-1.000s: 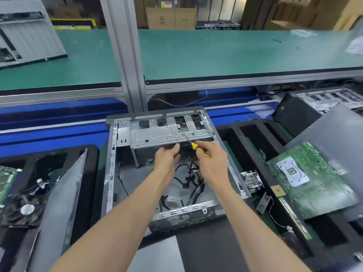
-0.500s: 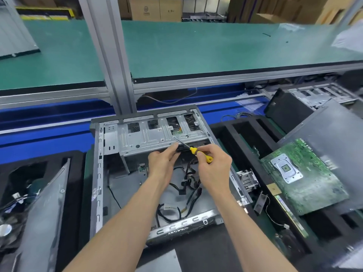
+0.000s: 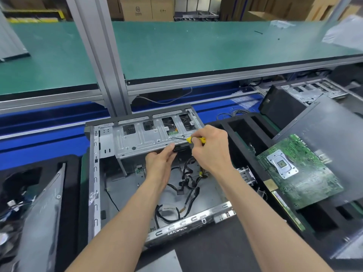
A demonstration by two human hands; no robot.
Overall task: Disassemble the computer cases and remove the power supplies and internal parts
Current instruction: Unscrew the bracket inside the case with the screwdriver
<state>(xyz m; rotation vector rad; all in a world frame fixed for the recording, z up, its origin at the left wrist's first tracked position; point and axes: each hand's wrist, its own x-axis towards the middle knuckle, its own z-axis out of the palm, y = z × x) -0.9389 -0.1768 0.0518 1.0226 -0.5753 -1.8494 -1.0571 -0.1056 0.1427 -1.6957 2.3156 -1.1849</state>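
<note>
An open grey computer case (image 3: 94, 173) lies flat in front of me, with black cables (image 3: 184, 185) loose on its floor. A silver drive cage (image 3: 141, 138) spans its far end. My right hand (image 3: 212, 150) grips a yellow-handled screwdriver (image 3: 194, 139), whose tip rests on the cage top near a green board edge. My left hand (image 3: 161, 163) reaches under the cage's front lip, its fingers on a black part (image 3: 180, 148) there; whether it grips that part I cannot tell.
A removed green motherboard (image 3: 298, 173) lies on a grey panel (image 3: 334, 138) at the right, above black foam trays (image 3: 235, 126). A heatsink (image 3: 245, 173) sits beside the case. Another panel (image 3: 39, 213) leans at the left. A grey frame post (image 3: 102, 55) rises behind the case.
My right hand has swung the screwdriver flatter, with its tip now on the cage top. My left hand has slid further under the cage lip. My view has shifted relative to the case.
</note>
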